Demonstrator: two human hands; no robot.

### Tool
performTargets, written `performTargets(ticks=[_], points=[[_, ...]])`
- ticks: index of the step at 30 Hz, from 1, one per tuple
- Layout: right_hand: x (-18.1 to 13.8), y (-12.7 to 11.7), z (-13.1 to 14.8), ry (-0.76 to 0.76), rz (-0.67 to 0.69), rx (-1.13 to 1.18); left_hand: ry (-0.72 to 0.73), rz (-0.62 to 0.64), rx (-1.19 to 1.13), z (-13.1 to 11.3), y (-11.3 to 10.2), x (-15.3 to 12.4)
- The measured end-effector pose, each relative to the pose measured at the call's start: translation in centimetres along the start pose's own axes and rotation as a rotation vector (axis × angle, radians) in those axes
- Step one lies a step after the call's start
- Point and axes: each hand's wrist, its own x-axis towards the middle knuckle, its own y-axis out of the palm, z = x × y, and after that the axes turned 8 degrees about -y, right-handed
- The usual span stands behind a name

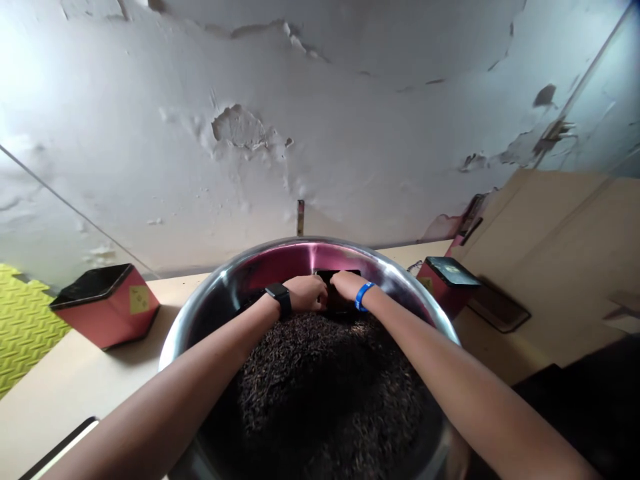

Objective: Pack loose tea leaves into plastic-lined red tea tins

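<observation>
A big steel basin (200, 313) sits on the pale bench (60, 380), heaped with dark loose tea leaves (325, 387). Both forearms reach across the heap to the far side. There the left hand (307, 293) and the right hand (347, 285) are curled close together on a black container (340, 275) half sunk in the leaves against the basin's wall. A black smartwatch (280, 297) is on the left wrist and a blue wristband (363, 295) on the right. A left red tin (107, 307) and a right red tin (445, 280), both dark on top, flank the basin. Behind is a peeling wall (320, 133), with a yellow foam mat (20, 320) far left and a cardboard box (560, 253) to the right.
</observation>
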Motion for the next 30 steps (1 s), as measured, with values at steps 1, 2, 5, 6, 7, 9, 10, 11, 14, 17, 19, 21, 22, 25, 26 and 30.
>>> performTargets(ticks=[1, 2, 5, 6, 7, 9, 10, 11, 14, 17, 19, 21, 22, 25, 26, 30], points=[[-0.3, -0.7, 0.1, -0.019, -0.006, 0.006, -0.013, 0.005, -0.025, 0.2, -0.1, 0.0], [-0.5, -1.4, 0.1, -0.044, -0.033, 0.022, -0.019, 0.012, -0.052, 0.4, -0.1, 0.0], [-1.3, -3.4, -0.1, -0.065, -0.272, 0.171, -0.024, -0.023, -0.132, 1.0, -0.1, 0.0], [-1.4, -3.8, -0.2, -0.03, -0.359, 0.27, -0.034, -0.076, -0.154, 1.1, 0.0, 0.1], [-1.5, -4.0, -0.4, 0.019, -0.428, 0.392, -0.05, -0.146, -0.173, 1.2, 0.0, 0.1], [-1.4, -3.9, -0.6, 0.112, -0.486, 0.674, -0.096, -0.283, -0.206, 1.2, 0.3, 0.3], [-1.4, -3.6, -0.6, 0.136, -0.489, 0.81, -0.125, -0.329, -0.221, 1.1, 0.4, 0.3], [-1.3, -3.4, -0.5, 0.146, -0.487, 0.918, -0.154, -0.354, -0.234, 1.0, 0.6, 0.4], [-1.1, -3.0, 0.0, 0.101, -0.468, 1.066, -0.218, -0.379, -0.231, 0.8, 1.1, 0.5], [-1.3, -3.5, -0.1, -0.01, -0.457, 1.015, -0.267, -0.455, -0.177, 0.8, 1.6, 0.6], [-1.6, -4.2, -0.5, -0.032, -0.484, 0.82, -0.297, -0.497, -0.184, 1.0, 1.8, 0.8], [-1.9, -4.8, -1.0, 0.003, -0.49, 0.564, -0.307, -0.517, -0.224, 1.4, 1.9, 0.9], [-2.0, -4.9, -1.2, 0.035, -0.467, 0.45, -0.311, -0.522, -0.245, 1.6, 1.9, 0.9], [-2.1, -4.9, -1.9, 0.152, -0.31, 0.204, -0.341, -0.524, -0.28, 2.0, 1.7, 1.0], [-2.0, -4.8, -2.1, 0.186, -0.263, 0.136, -0.341, -0.515, -0.274, 2.1, 1.7, 1.0], [-1.9, -4.6, -2.9, 0.224, -0.202, 0.014, -0.264, -0.465, -0.153, 1.7, 1.4, 0.8]])
